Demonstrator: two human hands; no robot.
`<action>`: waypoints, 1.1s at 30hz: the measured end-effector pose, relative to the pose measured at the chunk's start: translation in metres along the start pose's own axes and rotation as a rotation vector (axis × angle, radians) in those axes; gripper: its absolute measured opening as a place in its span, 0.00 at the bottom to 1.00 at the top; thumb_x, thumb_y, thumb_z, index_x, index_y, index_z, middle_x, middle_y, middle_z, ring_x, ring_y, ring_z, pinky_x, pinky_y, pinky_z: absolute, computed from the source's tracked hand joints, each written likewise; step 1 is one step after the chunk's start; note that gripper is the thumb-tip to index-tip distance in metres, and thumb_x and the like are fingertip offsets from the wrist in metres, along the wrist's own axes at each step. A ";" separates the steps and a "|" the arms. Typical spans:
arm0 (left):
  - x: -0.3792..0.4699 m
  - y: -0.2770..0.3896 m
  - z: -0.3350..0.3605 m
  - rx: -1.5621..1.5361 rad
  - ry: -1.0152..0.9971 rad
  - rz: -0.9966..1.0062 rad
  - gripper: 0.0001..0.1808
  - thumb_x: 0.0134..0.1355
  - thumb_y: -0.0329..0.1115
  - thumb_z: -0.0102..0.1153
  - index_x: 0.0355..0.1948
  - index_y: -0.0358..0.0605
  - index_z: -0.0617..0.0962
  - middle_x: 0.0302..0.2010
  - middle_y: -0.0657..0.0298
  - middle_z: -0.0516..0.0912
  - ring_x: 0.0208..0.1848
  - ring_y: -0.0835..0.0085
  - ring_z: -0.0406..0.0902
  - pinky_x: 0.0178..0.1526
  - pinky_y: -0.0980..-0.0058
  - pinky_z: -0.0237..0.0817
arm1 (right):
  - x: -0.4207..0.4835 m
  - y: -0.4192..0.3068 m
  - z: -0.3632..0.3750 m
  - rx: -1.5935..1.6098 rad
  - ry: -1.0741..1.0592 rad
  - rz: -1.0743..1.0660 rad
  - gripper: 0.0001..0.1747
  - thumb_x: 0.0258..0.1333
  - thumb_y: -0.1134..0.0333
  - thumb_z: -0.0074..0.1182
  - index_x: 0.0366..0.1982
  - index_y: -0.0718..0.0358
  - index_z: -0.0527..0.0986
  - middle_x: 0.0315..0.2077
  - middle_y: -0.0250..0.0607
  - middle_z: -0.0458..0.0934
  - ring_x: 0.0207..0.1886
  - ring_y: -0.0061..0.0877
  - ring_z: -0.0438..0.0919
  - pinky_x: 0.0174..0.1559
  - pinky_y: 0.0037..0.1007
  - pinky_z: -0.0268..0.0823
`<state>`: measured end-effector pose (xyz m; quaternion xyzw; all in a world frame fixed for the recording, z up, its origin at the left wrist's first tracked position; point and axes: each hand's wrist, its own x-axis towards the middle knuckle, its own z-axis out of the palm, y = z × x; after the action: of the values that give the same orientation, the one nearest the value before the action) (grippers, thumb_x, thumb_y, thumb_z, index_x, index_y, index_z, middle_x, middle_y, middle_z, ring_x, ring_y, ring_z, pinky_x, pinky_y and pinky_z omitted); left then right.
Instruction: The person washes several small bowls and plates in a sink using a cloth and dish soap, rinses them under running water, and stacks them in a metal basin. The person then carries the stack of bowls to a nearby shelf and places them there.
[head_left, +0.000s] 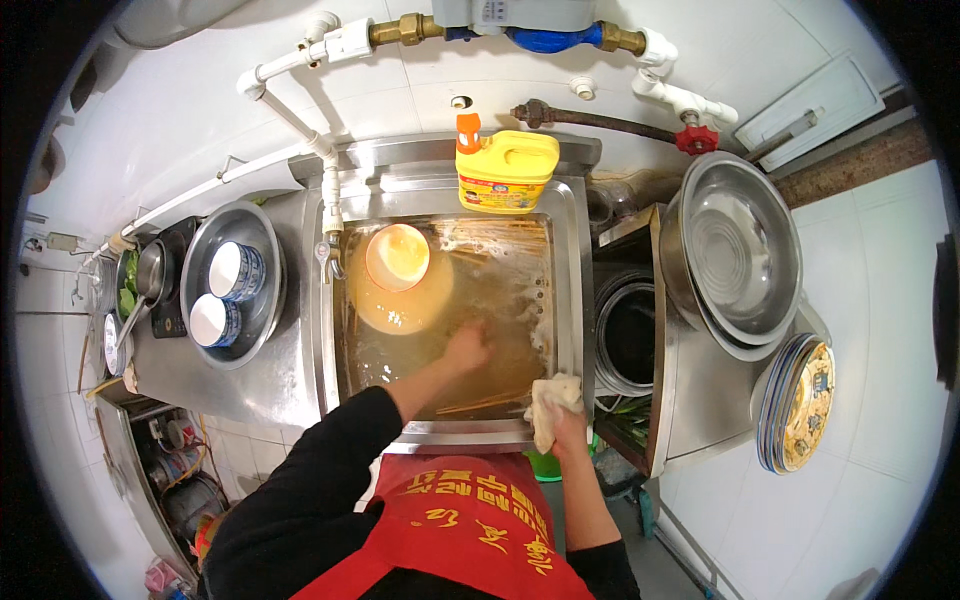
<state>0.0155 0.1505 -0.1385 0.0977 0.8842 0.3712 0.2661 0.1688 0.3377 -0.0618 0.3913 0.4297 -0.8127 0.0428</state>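
Observation:
My left hand (470, 346) reaches into the murky water of a stainless steel sink (574, 300). Its fingers are partly under the surface, so whether they hold anything is hidden. My right hand (566, 426) grips a wet, pale cloth (553, 396) at the sink's front right corner. An orange-rimmed bowl (397, 257) floats or rests at the back left of the water, above a larger round pale shape (405, 311) that is partly submerged. Many chopsticks (502, 234) lie along the back in suds, and a few more chopsticks (480, 405) lie near the front edge.
A yellow detergent jug (506, 172) stands on the sink's back ledge beside the faucet (330, 255). To the left, a metal basin (232, 285) holds two blue-and-white stacks of bowls (238, 271). Nested steel basins (735, 255) and soiled stacked plates (799, 405) are at right.

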 end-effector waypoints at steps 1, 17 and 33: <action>0.004 -0.004 0.023 0.239 0.034 0.094 0.27 0.54 0.48 0.56 0.52 0.42 0.75 0.51 0.47 0.76 0.58 0.48 0.67 0.58 0.53 0.59 | -0.005 -0.008 0.006 0.008 -0.008 0.022 0.19 0.54 0.75 0.51 0.49 0.64 0.67 0.33 0.43 0.76 0.27 0.32 0.78 0.26 0.32 0.74; 0.028 -0.057 0.081 0.496 -0.483 -0.038 0.15 0.54 0.38 0.52 0.38 0.40 0.81 0.36 0.50 0.82 0.36 0.55 0.79 0.41 0.60 0.69 | -0.015 -0.010 -0.003 -0.008 -0.048 0.028 0.21 0.54 0.77 0.51 0.51 0.63 0.64 0.35 0.42 0.76 0.29 0.31 0.78 0.29 0.32 0.74; -0.095 0.015 -0.066 0.675 -0.023 0.694 0.35 0.48 0.25 0.53 0.60 0.43 0.62 0.54 0.43 0.69 0.50 0.48 0.73 0.46 0.59 0.69 | 0.002 0.002 0.046 -0.960 0.166 -0.622 0.21 0.54 0.68 0.54 0.49 0.68 0.67 0.39 0.54 0.77 0.43 0.44 0.77 0.43 0.38 0.68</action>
<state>0.0590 0.0863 -0.0522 0.4717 0.8676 0.1294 0.0897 0.1410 0.3034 -0.0494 0.2457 0.8471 -0.4675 -0.0591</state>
